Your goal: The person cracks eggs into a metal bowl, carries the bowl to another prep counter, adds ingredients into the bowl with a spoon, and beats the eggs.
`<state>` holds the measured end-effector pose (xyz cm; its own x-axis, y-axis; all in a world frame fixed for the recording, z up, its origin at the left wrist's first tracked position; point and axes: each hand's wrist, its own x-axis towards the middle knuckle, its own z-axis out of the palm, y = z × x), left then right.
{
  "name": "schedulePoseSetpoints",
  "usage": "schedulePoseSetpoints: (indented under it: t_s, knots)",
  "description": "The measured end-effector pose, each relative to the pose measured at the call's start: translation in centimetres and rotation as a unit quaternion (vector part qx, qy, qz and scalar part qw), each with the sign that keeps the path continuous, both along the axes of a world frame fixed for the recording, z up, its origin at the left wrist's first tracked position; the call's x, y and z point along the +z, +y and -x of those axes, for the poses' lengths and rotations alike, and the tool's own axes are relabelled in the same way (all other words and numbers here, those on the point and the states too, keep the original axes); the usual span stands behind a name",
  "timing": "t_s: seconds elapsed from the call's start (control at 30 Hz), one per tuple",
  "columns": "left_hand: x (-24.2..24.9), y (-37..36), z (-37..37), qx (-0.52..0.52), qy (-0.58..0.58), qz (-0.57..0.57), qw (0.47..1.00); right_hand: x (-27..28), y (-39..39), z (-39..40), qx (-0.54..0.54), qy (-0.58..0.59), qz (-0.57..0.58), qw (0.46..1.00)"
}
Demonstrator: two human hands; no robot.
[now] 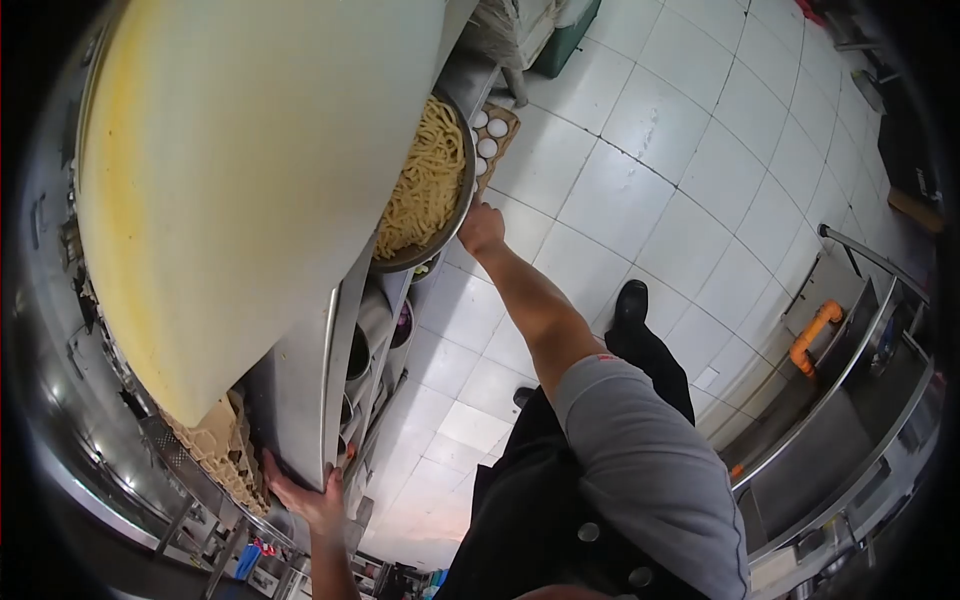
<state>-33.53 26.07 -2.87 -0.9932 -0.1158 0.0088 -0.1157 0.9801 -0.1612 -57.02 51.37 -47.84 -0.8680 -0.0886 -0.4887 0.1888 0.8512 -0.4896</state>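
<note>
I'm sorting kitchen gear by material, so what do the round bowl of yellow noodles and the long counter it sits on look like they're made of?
The round grey bowl of yellow noodles looks like metal, probably stainless steel: thin rim, dull grey sheen. The long grey counter also seems stainless steel, with a brushed, faintly reflective edge. The right hand touches the bowl's rim.
</note>
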Motion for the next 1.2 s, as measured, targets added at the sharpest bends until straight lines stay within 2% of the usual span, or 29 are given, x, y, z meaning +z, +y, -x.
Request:
schedulePoseSetpoints:
  t_s: [0.2, 0.27, 0.3, 0.37, 0.4, 0.43, 0.47, 0.5, 0.53, 0.6, 0.63, 0.67, 0.7, 0.73, 0.8, 0.9, 1.1, 1.13, 1.17, 1.2]
  knots:
    - [-0.1, -0.3, -0.4, -0.006, 0.0, -0.022, 1.0, -0.3, -0.4, 0.2, -0.03, 0.009, 0.031, 0.999]
    - [0.0, 0.0, -0.1, -0.005, 0.002, -0.018, 1.0, 0.6, 0.2, 0.2, -0.101, 0.039, 0.123, 0.986]
    - [0.1, 0.1, -0.1, -0.005, 0.001, -0.011, 1.0, 0.7, 0.6, -0.2, -0.101, 0.041, 0.122, 0.987]
    - [0.2, -0.1, -0.2, -0.009, 0.002, -0.013, 1.0, 0.7, 1.7, -1.3, -0.261, 0.115, 0.3, 0.91]
    - [0.0, -0.2, -0.1, -0.015, 0.003, -0.016, 1.0, 1.8, 2.8, -1.5, -0.262, 0.118, 0.298, 0.91]
    - [0.0, -0.2, -0.1, -0.017, 0.002, -0.019, 1.0, 3.4, 4.0, -1.7, -0.377, -0.012, 0.455, 0.807]
    - [0.0, -0.2, -0.2, -0.011, 0.001, -0.01, 1.0, 4.6, 5.1, -1.9, -0.467, -0.139, 0.583, 0.65]
    - [-0.1, -0.2, -0.2, -0.006, 0.002, 0.0, 1.0, 4.2, 5.6, -1.9, -0.487, -0.169, 0.637, 0.573]
    - [-0.2, -0.2, -0.2, -0.008, 0.001, -0.001, 1.0, 2.7, 5.5, -1.5, -0.489, -0.168, 0.637, 0.572]
    - [-0.1, -0.3, -0.1, -0.017, 0.007, -0.007, 1.0, 0.2, 4.4, 0.4, -0.423, -0.223, 0.442, 0.759]
    - [0.0, -0.2, 0.0, -0.019, 0.008, -0.005, 1.0, 0.0, 3.8, 0.4, -0.424, -0.223, 0.444, 0.758]
    - [0.1, 0.0, 0.0, -0.014, 0.004, -0.007, 1.0, -0.2, 3.1, 0.4, -0.292, -0.071, 0.283, 0.911]
    - [0.1, 0.1, 0.0, -0.008, -0.001, -0.007, 1.0, 0.0, 2.5, 0.5, -0.135, 0.087, 0.098, 0.982]
    - [0.2, 0.1, 0.0, -0.008, -0.001, -0.005, 1.0, 0.0, 2.0, 0.8, -0.134, 0.087, 0.1, 0.982]
    - [0.1, 0.1, 0.1, -0.01, 0.004, -0.016, 1.0, 0.2, 1.4, 1.7, -0.095, 0.032, 0.022, 0.995]
    - [-0.1, -0.2, -0.1, -0.017, 0.012, -0.018, 1.0, 2.9, 2.0, 2.7, -0.109, -0.014, 0.031, 0.993]
    - [0.2, 0.0, -0.1, -0.014, -0.005, -0.005, 1.0, 0.8, 2.9, 3.5, -0.075, 0.028, 0.073, 0.994]
    - [0.2, 0.1, -0.1, -0.014, -0.006, -0.006, 1.0, -0.9, 3.0, 3.4, -0.075, 0.026, 0.071, 0.994]
    - [0.1, 0.1, -0.1, -0.011, -0.006, -0.011, 1.0, -3.9, 2.8, 3.3, -0.169, -0.006, 0.206, 0.964]
    - [0.2, 0.1, -0.1, -0.007, -0.006, -0.015, 1.0, -5.5, 2.9, 3.3, -0.259, -0.037, 0.335, 0.905]
